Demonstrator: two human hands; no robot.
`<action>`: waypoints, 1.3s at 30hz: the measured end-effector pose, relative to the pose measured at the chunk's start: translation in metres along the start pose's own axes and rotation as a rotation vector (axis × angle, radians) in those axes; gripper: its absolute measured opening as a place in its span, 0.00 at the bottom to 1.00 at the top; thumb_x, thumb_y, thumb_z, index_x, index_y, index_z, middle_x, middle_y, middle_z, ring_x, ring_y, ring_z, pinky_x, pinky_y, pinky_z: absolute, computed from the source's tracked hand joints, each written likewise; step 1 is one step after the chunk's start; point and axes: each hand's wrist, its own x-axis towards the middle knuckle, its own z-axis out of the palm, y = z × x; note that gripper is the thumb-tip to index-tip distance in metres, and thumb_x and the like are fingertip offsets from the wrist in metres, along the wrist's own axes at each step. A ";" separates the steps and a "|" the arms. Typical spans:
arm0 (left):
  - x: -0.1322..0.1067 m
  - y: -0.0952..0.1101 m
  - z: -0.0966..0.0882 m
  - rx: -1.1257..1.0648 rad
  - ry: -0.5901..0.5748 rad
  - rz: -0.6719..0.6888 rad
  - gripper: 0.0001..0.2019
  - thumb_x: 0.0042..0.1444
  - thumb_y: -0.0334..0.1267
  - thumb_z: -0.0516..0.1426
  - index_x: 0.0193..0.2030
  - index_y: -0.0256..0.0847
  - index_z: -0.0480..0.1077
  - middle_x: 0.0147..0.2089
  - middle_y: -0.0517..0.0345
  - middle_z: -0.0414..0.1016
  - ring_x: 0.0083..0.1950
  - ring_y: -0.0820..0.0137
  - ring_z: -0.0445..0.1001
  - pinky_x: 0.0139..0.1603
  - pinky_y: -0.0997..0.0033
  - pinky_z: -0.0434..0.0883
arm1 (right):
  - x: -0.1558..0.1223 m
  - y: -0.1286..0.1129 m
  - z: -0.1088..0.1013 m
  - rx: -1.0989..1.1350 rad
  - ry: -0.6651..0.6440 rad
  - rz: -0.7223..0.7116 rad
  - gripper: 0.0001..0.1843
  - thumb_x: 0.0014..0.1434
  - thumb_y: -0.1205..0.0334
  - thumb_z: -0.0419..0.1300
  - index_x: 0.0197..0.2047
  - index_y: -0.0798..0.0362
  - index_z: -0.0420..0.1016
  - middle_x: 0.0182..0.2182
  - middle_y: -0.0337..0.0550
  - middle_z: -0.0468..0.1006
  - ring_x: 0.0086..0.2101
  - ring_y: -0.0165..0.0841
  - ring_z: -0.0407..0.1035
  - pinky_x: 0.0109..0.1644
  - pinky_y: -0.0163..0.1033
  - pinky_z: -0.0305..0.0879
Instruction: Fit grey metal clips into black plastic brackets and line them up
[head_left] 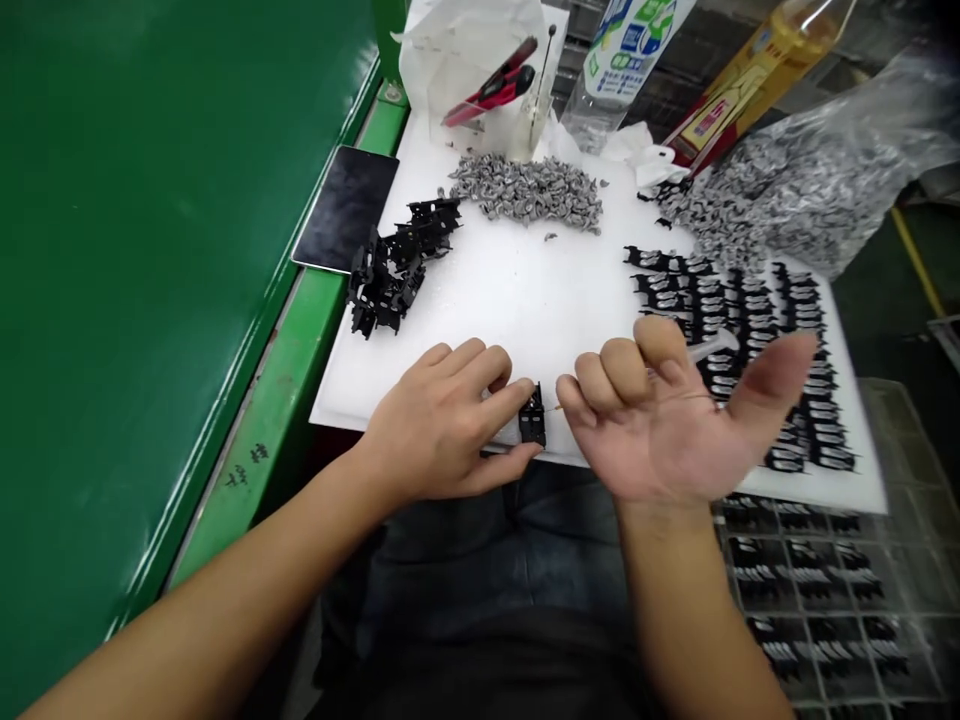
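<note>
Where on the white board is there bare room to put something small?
Mainly the middle of the white board, between black pile, grey heap, rows of parts, left hand and right hand. A smaller patch: the near-left corner, beside the left hand. The right side and far edge are crowded.

The white counter (510, 300) looks smooth, the bracket (532, 425) matt black plastic, the syringe (723, 342) translucent plastic, the grey pieces (525, 192) dull metal, the bag (847, 150) crinkled, glossy plastic.

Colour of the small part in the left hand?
The small part is mostly black; seen in the head view.
</note>
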 end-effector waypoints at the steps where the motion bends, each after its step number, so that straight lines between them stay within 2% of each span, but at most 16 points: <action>1: 0.000 0.000 0.000 -0.001 0.008 0.002 0.23 0.71 0.55 0.53 0.56 0.38 0.75 0.47 0.48 0.73 0.44 0.59 0.69 0.42 0.58 0.64 | 0.001 0.004 -0.001 0.027 -0.005 0.007 0.33 0.63 0.30 0.60 0.24 0.47 0.54 0.17 0.29 0.44 0.19 0.29 0.41 0.25 0.39 0.51; 3: 0.000 -0.001 0.001 -0.002 0.017 0.002 0.22 0.70 0.55 0.54 0.55 0.38 0.75 0.47 0.48 0.73 0.44 0.59 0.69 0.41 0.57 0.64 | 0.002 0.009 -0.003 0.072 -0.008 0.000 0.36 0.66 0.31 0.57 0.22 0.48 0.47 0.15 0.28 0.40 0.18 0.27 0.35 0.24 0.40 0.45; 5: 0.001 -0.001 0.002 0.000 0.018 0.002 0.22 0.70 0.55 0.54 0.55 0.38 0.75 0.47 0.48 0.73 0.43 0.59 0.69 0.41 0.57 0.64 | 0.000 0.011 -0.005 0.103 -0.015 -0.007 0.35 0.67 0.36 0.56 0.21 0.48 0.44 0.14 0.28 0.38 0.17 0.27 0.32 0.23 0.41 0.41; 10: 0.001 -0.002 0.002 0.005 0.012 0.002 0.22 0.69 0.55 0.55 0.54 0.39 0.75 0.46 0.48 0.73 0.43 0.59 0.69 0.41 0.57 0.65 | 0.001 0.014 -0.007 0.062 -0.087 -0.042 0.32 0.67 0.40 0.53 0.21 0.47 0.45 0.13 0.29 0.40 0.16 0.27 0.32 0.22 0.42 0.40; 15: 0.001 -0.002 0.003 0.000 0.039 0.013 0.22 0.69 0.55 0.55 0.54 0.38 0.75 0.46 0.48 0.73 0.42 0.59 0.69 0.40 0.57 0.65 | 0.004 0.016 -0.010 0.000 -0.197 -0.081 0.30 0.68 0.37 0.49 0.21 0.47 0.49 0.13 0.29 0.41 0.15 0.27 0.36 0.21 0.41 0.41; 19: 0.002 -0.002 0.004 -0.002 0.045 0.017 0.23 0.69 0.55 0.56 0.55 0.38 0.75 0.46 0.48 0.73 0.42 0.59 0.69 0.39 0.57 0.64 | 0.003 0.015 -0.011 -0.020 -0.173 -0.081 0.29 0.70 0.39 0.43 0.22 0.47 0.50 0.13 0.29 0.42 0.16 0.28 0.35 0.22 0.41 0.42; 28: 0.002 -0.002 0.005 0.003 0.052 0.013 0.23 0.68 0.56 0.56 0.56 0.39 0.75 0.45 0.48 0.74 0.42 0.59 0.69 0.39 0.58 0.63 | 0.005 0.017 -0.015 0.019 -0.262 -0.082 0.35 0.68 0.29 0.48 0.21 0.47 0.53 0.13 0.30 0.44 0.16 0.27 0.37 0.22 0.41 0.42; 34: 0.003 -0.002 0.004 0.007 0.040 0.015 0.23 0.68 0.56 0.57 0.56 0.39 0.75 0.45 0.48 0.74 0.42 0.59 0.69 0.39 0.58 0.63 | 0.005 0.016 -0.016 0.022 -0.270 -0.080 0.31 0.69 0.35 0.49 0.21 0.47 0.53 0.13 0.29 0.44 0.16 0.28 0.38 0.22 0.41 0.45; 39: 0.003 -0.002 0.004 0.013 0.035 0.012 0.22 0.68 0.56 0.56 0.55 0.39 0.75 0.45 0.48 0.74 0.42 0.59 0.69 0.38 0.58 0.63 | 0.003 0.017 -0.014 0.026 -0.216 -0.099 0.28 0.70 0.42 0.47 0.21 0.47 0.51 0.13 0.30 0.43 0.16 0.28 0.37 0.22 0.41 0.43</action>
